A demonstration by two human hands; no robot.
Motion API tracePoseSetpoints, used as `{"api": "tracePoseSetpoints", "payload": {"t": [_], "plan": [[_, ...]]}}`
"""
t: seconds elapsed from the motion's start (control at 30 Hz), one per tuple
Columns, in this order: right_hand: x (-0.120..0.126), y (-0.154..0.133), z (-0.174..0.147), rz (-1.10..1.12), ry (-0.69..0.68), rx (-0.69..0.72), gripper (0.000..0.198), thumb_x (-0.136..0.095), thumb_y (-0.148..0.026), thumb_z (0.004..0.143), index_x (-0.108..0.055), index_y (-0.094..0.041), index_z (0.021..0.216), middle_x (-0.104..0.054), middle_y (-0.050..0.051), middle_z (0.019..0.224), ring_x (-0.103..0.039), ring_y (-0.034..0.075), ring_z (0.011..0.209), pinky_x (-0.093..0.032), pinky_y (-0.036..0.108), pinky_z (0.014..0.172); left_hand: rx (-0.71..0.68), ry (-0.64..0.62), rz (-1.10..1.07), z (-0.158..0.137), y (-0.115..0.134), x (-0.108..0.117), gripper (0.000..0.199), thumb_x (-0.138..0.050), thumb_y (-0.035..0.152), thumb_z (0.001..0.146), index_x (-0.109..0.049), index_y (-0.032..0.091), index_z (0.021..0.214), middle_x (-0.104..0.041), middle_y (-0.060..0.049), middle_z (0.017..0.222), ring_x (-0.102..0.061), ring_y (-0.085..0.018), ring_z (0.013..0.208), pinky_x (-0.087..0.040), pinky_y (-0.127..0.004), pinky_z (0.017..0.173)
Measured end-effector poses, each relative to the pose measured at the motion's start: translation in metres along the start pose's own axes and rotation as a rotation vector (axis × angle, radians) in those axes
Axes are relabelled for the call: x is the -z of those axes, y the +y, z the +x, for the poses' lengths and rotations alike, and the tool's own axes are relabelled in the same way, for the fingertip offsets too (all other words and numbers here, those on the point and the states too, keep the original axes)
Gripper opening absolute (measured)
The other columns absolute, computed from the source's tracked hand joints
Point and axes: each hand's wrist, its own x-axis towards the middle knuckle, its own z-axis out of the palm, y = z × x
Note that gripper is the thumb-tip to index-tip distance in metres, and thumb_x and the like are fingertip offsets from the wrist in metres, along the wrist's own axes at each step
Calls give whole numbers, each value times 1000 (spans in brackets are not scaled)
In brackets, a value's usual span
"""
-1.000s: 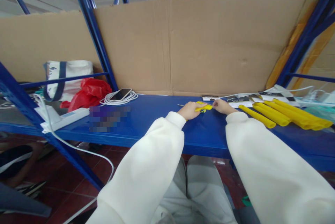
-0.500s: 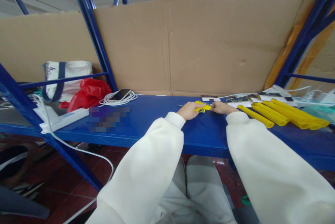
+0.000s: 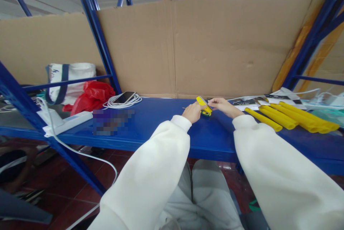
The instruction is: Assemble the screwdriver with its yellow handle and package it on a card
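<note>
My left hand (image 3: pixel 192 112) is closed around a slim yellow tool (image 3: pixel 204 105), shaped like a utility knife, which points up and to the left. Just right of it, my right hand (image 3: pixel 219 104) has its fingertips pinched together; whatever is between them is too small to make out. Under the yellow tool is a yellow-and-dark handle (image 3: pixel 206 114), like a screwdriver's. A thin shaft tip shows on the other side of my left hand, which hides the part between. Both hands are low over the blue shelf top (image 3: pixel 161 122).
Several yellow tubes (image 3: pixel 279 117) lie to the right, with black-and-white cards (image 3: pixel 245 104) behind them. A coiled white cable (image 3: pixel 123 101) with a phone, a red plastic bag (image 3: pixel 92 95) and a white power strip (image 3: pixel 70 122) sit left. A cardboard wall (image 3: pixel 215 47) stands behind.
The yellow tool has turned from nearly level to steeply slanted in my left hand. My right hand has risen a little and come off its end, uncovering more of the handle beneath.
</note>
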Motion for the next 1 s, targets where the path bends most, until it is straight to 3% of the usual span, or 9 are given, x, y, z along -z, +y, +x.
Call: {"api": "tracePoseSetpoints", "payload": {"t": [0.33, 0.6, 1.0], "plan": [[-6, -6, 0, -98, 14, 129, 7, -63, -17, 74, -64, -19, 67, -73, 3, 87, -66, 19, 90, -48, 33, 94, 56, 54, -32, 1, 1, 1, 51, -48, 3, 89, -68, 21, 132, -65, -16, 126, -66, -28, 117, -49, -39, 103], [-7, 5, 10, -138, 41, 296, 7, -66, -25, 70, -65, -21, 65, -71, 3, 84, -65, 21, 89, -49, 39, 95, 21, 27, 84, 2, 0, 2, 52, -42, 4, 93, -64, 23, 137, -67, -14, 125, -66, -25, 117, -51, -37, 100], [-13, 1, 7, -32, 56, 169, 7, -66, -24, 69, -62, -21, 65, -70, 1, 76, -64, 20, 83, -50, 35, 88, 19, 39, 91, 2, 0, 1, 54, -43, 4, 93, -62, 25, 139, -68, -13, 121, -67, -24, 112, -52, -36, 99]]}}
